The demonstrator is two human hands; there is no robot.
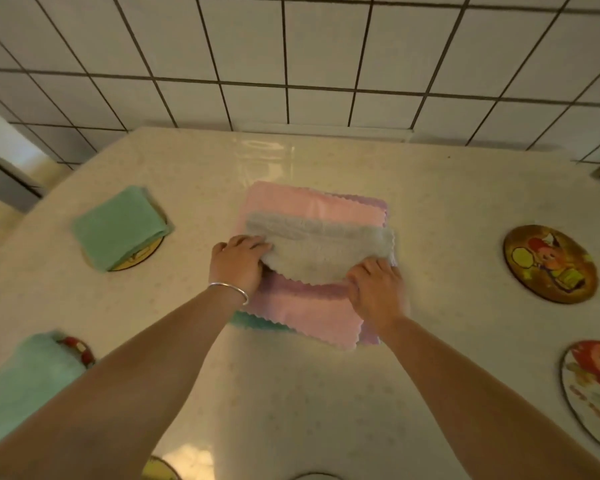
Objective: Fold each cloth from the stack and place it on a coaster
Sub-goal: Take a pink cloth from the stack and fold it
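Note:
A stack of cloths (309,206), pink on top with purple and teal edges showing, lies in the middle of the table. On it rests a grey cloth (323,247), partly folded over on itself. My left hand (238,261) grips its left end, fingers curled over the fold. My right hand (376,289) grips its near right corner. A folded green cloth (118,226) covers a coaster (142,256) at the left. Another green cloth (28,379) lies on a red-rimmed coaster (82,349) at the near left.
Two bare picture coasters sit at the right, one dark-rimmed (549,263) and one pale (594,389). Parts of other coasters (161,471) peek in at the bottom edge. A white tiled wall (291,64) backs the cream table (326,393). A grey object (4,183) stands far left.

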